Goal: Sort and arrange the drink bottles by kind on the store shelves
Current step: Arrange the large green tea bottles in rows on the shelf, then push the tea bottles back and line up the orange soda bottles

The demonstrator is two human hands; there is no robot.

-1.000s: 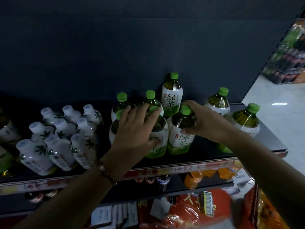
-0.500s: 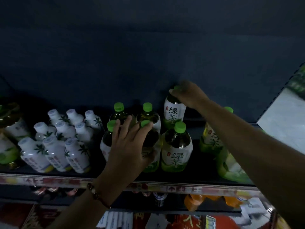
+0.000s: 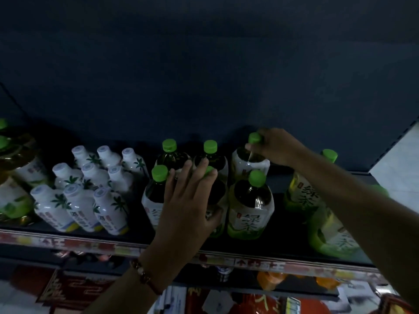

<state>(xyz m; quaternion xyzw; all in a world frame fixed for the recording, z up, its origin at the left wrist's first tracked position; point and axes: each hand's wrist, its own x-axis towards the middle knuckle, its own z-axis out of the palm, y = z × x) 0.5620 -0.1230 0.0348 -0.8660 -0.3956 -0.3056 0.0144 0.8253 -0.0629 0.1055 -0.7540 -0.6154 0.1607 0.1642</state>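
Green-capped tea bottles stand in a cluster mid-shelf, and the left hand [image 3: 190,200] lies over the front ones with fingers straight and spread, its palm against a front green tea bottle [image 3: 215,200] and fingertips reaching the caps behind. Further right, the right hand [image 3: 275,147] curls its fingers round the neck of the back-row green tea bottle [image 3: 250,165], just under its cap. Both stand on the dark shelf [image 3: 278,248] with a red and yellow price strip along its edge, backed by a dark blue wall panel [image 3: 204,64]. At the left sit white palm-print bottles [image 3: 84,189] in three rows; at the right, two more tea bottles [image 3: 303,196] partly hidden by the forearm. Below, orange drink bottles [image 3: 269,279] show on a lower shelf.
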